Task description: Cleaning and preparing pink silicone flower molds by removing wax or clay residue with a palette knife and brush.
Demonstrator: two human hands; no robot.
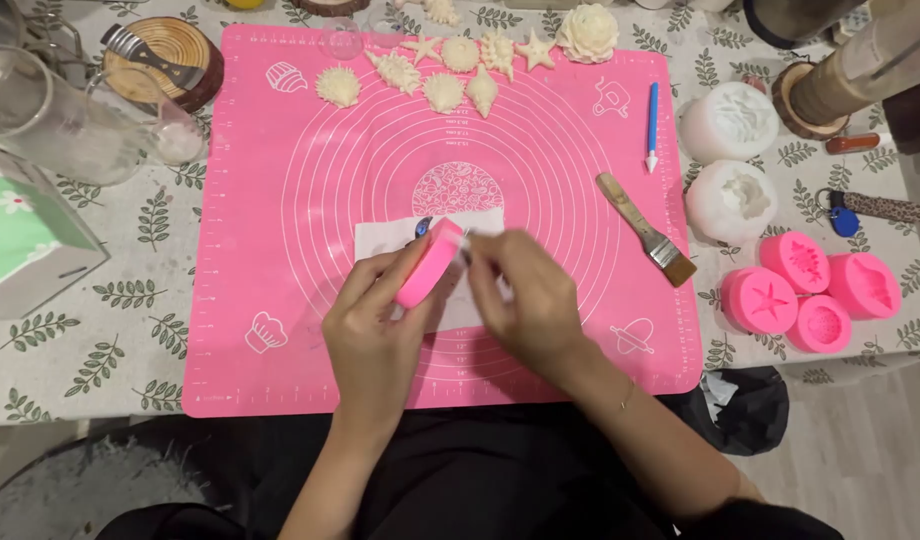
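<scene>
My left hand (375,325) is clamped on a pink round mould (430,262), tilted on edge over the white paper (385,238) mid pink mat (280,200). My right hand (528,300) has fingers pinched together at the mould's rim; what they pinch I cannot tell. Further right on the worktop (100,350): brush (645,230), then four pink moulds (815,292).

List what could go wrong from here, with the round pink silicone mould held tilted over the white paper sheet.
1. The round pink silicone mould is gripped on edge by the left hand while the right hand works at its rim; a slip might drop it outside the white paper sheet.
2. The row of cream shell and starfish casts lies just beyond the hands; a jerk could knock them.
</scene>
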